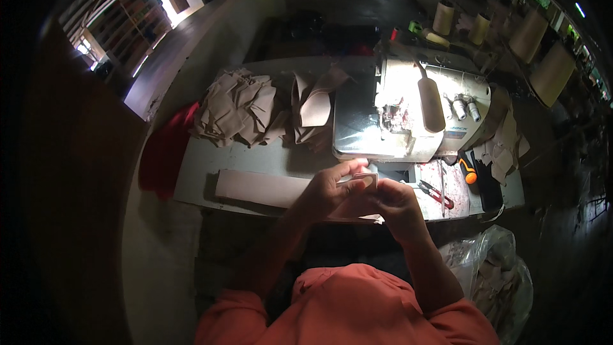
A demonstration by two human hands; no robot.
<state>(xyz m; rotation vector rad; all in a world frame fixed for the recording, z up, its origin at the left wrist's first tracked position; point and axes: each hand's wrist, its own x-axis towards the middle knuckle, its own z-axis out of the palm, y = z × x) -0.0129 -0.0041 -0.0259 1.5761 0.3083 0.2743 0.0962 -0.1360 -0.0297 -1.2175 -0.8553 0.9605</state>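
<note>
Both sets of fingers are closed on a small pale fabric piece [368,181], just in front of the machine's near edge: the left fingers [350,167] pinch it from the left with the thumb below the forefinger, and the right fingers [387,197] grip its right side, their tips partly hidden. Handling it well would likely mean a light, even pinch, with the edges kept flush, the cloth free of twist, and both thumbs close to the rim so that no layer slips. Directly left of the fingers a long pale strip [255,188] lies flat on the desk [195,169]; whether it joins the held cloth is hidden by the left hand. Beyond the fingers stands the brightly lit sewing machine [463,121], whose near edge leaves little room for pushing forward. Farther off to their left are folded pieces [313,114] and a loose heap of fabric [237,105]. Just right of the fingers lie red snips [439,195], then an orange-handled tool [469,174]; a wide rightward sweep could catch either. Beyond those sit pale scraps [504,147], and below right a clear bag [511,246] bulges.
</note>
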